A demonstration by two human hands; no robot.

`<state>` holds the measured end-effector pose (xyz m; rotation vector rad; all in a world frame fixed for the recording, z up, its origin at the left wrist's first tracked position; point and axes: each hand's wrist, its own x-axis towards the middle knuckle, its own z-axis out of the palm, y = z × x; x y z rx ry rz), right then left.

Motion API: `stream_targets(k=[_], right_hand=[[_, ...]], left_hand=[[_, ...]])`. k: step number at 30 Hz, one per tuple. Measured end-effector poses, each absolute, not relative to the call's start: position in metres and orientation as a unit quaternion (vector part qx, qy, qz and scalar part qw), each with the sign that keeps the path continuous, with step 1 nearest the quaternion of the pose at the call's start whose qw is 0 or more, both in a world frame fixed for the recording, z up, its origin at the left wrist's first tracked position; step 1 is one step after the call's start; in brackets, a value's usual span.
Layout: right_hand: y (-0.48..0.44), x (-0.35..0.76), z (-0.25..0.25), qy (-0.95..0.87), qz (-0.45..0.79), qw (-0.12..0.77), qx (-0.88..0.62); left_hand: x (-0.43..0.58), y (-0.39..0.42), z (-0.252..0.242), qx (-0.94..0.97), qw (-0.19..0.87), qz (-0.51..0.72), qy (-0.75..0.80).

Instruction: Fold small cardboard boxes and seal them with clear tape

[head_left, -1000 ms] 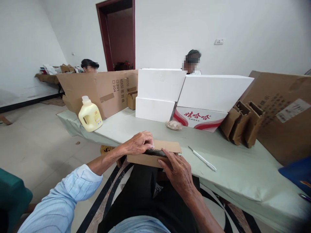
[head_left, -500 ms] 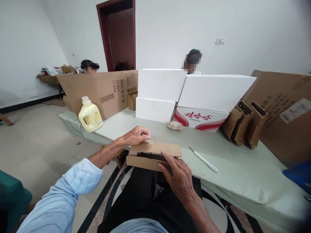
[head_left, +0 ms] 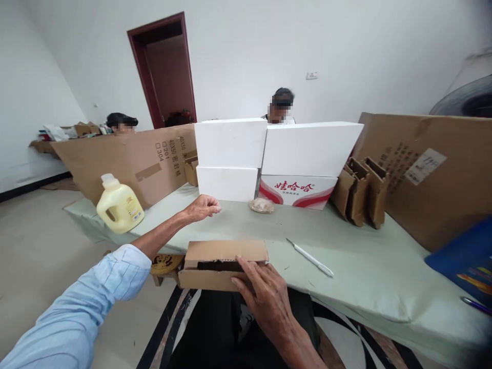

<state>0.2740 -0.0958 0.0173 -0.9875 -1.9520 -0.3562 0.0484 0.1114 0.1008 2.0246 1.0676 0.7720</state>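
Note:
A small brown cardboard box (head_left: 215, 280) lies at the near table edge, above my lap. Its long flap stands partly raised, leaving a dark gap along the top. My right hand (head_left: 261, 284) grips the box's right end, fingers over the flap and thumb on the front side. Above the table, beyond the box and apart from it, is my left hand (head_left: 202, 207). Its fingers are curled and pressed together; whatever they may hold is too small or hidden to name. A white craft knife (head_left: 310, 258) rests on the tablecloth to the right of the box.
White boxes (head_left: 230, 146) stand stacked at the back, with a crumpled plastic bundle (head_left: 262, 205) before them. A yellow jug (head_left: 120, 204) is at left. Folded cardboard pieces (head_left: 359, 197) lean at right by a big carton (head_left: 430, 174). Two people sit behind.
My left hand has moved away from the box, up and to the left. My right hand stays on the box. The whole view has shifted, bringing more of the right side into sight.

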Motion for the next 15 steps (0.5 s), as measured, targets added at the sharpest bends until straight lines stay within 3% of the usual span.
stream_targets(k=[9, 15], right_hand=[[-0.096, 0.273, 0.020, -0.778, -0.138, 0.465, -0.399], [-0.079, 0.247, -0.001, -0.680, -0.216, 0.579, -0.395]], left_hand=[[0.144, 0.206, 0.096, 0.856, 0.199, 0.248, 0.407], [0.227, 0.252, 0.084, 0.913, 0.053, 0.185, 0.360]])
